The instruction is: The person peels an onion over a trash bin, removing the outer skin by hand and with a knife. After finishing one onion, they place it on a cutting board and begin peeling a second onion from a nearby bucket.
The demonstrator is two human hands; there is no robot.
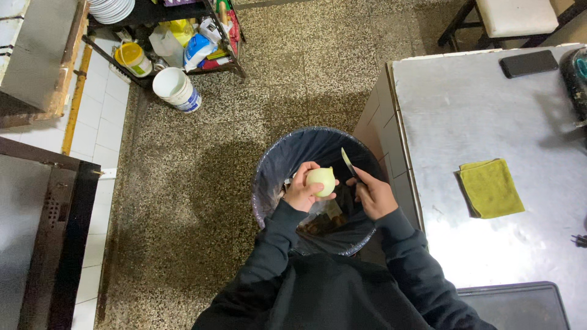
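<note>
My left hand (301,190) holds a pale peeled onion (321,181) over a round bin lined with a dark bag (275,165). My right hand (374,194) grips a knife (349,164) whose blade points up and away, just right of the onion. The blade and the onion are a little apart. Peelings and scraps lie in the bottom of the bin, partly hidden by my dark sleeves.
A steel counter (489,104) stands to the right with a folded yellow-green cloth (490,188), a dark phone (529,63) and a dark tray (520,305). A white bucket (176,89) and a stocked shelf (183,36) sit far left on the speckled floor.
</note>
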